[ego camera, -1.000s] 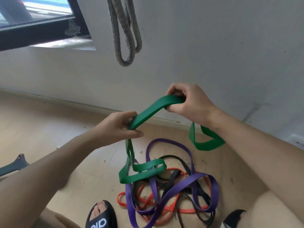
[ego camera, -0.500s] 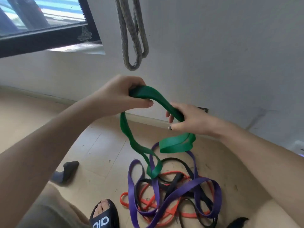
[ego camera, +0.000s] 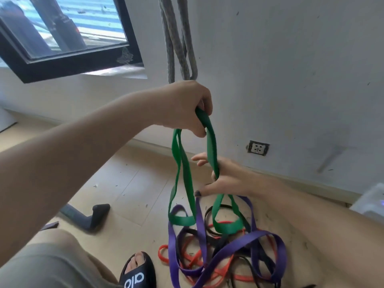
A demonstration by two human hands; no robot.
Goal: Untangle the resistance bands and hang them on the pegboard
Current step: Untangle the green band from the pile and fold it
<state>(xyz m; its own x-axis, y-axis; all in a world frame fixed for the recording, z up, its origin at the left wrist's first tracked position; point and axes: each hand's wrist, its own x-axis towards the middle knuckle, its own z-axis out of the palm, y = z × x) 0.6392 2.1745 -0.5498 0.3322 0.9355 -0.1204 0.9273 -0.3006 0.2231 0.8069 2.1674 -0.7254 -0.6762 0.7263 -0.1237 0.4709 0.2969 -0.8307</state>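
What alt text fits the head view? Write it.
A person's left hand lifts a green band while the open right hand steadies a strand, above a pile of purple, orange and black bands on the floor.

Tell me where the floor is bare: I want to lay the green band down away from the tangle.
Bare floor lies left of the band pile, between the baseboard and the dark bar. Right of the sandal, purple, orange and black bands crowd the floor.
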